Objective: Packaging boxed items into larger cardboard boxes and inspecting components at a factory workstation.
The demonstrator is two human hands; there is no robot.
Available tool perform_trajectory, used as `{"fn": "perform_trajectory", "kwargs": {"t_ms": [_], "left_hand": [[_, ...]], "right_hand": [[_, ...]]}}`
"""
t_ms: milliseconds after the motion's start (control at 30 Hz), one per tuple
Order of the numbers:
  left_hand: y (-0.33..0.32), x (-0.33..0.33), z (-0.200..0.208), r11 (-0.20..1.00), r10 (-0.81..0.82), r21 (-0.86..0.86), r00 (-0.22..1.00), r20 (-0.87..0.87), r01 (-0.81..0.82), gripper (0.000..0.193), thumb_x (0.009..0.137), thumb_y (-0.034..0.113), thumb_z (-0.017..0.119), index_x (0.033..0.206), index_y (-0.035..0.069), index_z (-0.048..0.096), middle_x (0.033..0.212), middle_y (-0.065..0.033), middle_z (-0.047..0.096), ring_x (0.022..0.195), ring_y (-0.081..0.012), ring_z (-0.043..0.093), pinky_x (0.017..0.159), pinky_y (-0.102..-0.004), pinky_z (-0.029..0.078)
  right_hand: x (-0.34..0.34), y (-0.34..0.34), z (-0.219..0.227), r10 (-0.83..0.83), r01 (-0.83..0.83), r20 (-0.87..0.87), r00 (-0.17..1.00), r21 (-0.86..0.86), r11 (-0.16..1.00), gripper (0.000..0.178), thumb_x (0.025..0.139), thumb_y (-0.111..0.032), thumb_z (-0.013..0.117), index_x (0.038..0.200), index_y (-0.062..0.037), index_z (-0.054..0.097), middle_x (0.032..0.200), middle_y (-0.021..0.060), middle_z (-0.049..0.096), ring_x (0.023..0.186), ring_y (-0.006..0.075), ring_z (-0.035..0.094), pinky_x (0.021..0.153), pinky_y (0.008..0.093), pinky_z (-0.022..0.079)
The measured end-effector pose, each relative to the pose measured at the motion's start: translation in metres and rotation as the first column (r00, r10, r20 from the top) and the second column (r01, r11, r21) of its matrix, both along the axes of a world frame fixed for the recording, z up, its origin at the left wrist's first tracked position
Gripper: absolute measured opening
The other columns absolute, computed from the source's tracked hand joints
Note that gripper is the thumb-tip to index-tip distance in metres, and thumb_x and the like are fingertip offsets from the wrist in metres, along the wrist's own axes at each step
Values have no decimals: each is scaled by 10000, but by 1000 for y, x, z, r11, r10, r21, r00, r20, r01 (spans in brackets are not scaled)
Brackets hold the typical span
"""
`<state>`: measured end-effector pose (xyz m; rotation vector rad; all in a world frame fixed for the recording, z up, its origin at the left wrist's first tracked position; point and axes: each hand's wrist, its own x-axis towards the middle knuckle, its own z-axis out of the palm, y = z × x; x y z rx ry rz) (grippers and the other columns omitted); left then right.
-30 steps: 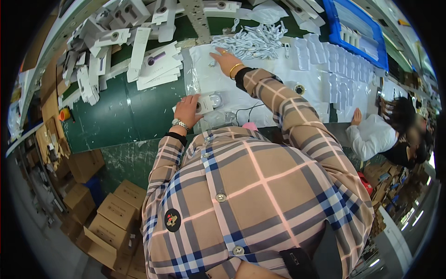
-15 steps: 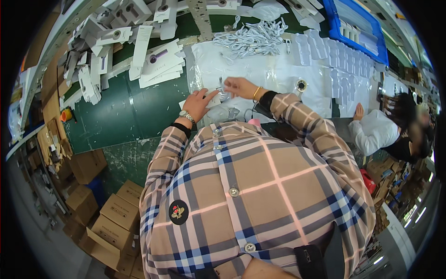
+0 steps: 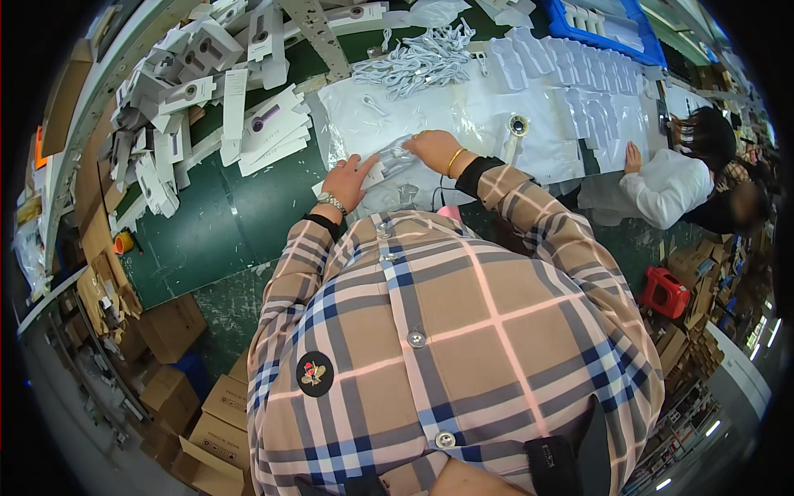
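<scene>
My left hand [image 3: 344, 183], with a metal watch at the wrist, lies against the left end of a clear plastic tray [image 3: 399, 157]. Its index finger and thumb are spread around a small white end piece there, perhaps part of a carton. With bent fingers, my right hand [image 3: 434, 151] pinches the tray's right end. What lies inside the clear plastic is hard to make out. Crumpled clear plastic [image 3: 404, 194] and a dark cable lie just in front of me. Right of my right hand rests a white handheld device [image 3: 514, 136] with a round dark-ringed head.
A heap of white cables [image 3: 422, 62] lies beyond my hands. Rows of clear blister trays [image 3: 591, 91] sit to the right, below a blue bin [image 3: 612, 37]. White cartons [image 3: 269, 124] pile up at left. Another person's hand [image 3: 633, 157] rests on the table's right side.
The clear tray now stretches plainly between my hands, and my right hand has shifted slightly up and right relative to my left. The whole view has turned a little.
</scene>
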<state>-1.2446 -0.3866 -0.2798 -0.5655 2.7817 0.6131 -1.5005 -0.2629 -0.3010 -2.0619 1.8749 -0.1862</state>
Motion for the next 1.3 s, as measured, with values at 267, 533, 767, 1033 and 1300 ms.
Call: {"fn": "perform_trajectory", "kwargs": {"t_ms": [267, 533, 767, 1033, 1300], "left_hand": [[0, 2, 1, 1000, 7, 29, 1000, 3, -7, 967, 738, 80, 817, 1565, 282, 358, 1302, -113, 549, 1104, -345, 601, 944, -424, 536], [-3, 1, -6, 991, 86, 102, 995, -47, -81, 1034, 709, 67, 835, 1582, 160, 289, 1271, -127, 570, 1118, -363, 602, 961, -427, 530], [-4, -1, -11, 989, 76, 130, 997, -26, -72, 1057, 696, 49, 838, 1583, 123, 268, 1292, -151, 569, 1150, -377, 585, 1004, -431, 503], [2, 4, -16, 991, 109, 79, 992, -56, -104, 1011, 679, 50, 841, 1550, 91, 329, 1310, -159, 559, 1170, -377, 578, 1030, -437, 477], [1, -3, -31, 993, 110, 44, 994, -15, -109, 968, 693, 86, 840, 1531, 93, 354, 1312, -139, 565, 1210, -362, 580, 1075, -482, 423]], "right_hand": [[17, -27, 10, 90, -91, -8, 996, -144, 985, 99, 863, -135, 617, 936, -95, 671, 964, 113, 680, 934, 319, 664, 827, 430, 533], [31, -35, -7, 81, -77, 8, 997, -254, 964, 89, 847, -120, 601, 922, -94, 642, 941, 86, 654, 936, 283, 658, 826, 420, 518], [44, -44, 0, 153, -173, -87, 984, -304, 937, 123, 853, -132, 597, 935, -106, 685, 935, 66, 670, 966, 238, 649, 836, 377, 481], [36, -21, -1, 65, -71, -29, 998, -373, 925, 97, 832, -142, 602, 827, -105, 692, 913, 55, 660, 937, 244, 620, 884, 386, 456], [46, -39, -8, 271, -275, -53, 961, -266, 924, 132, 843, -121, 592, 900, -108, 710, 920, 67, 695, 992, 244, 638, 937, 399, 448]]}}
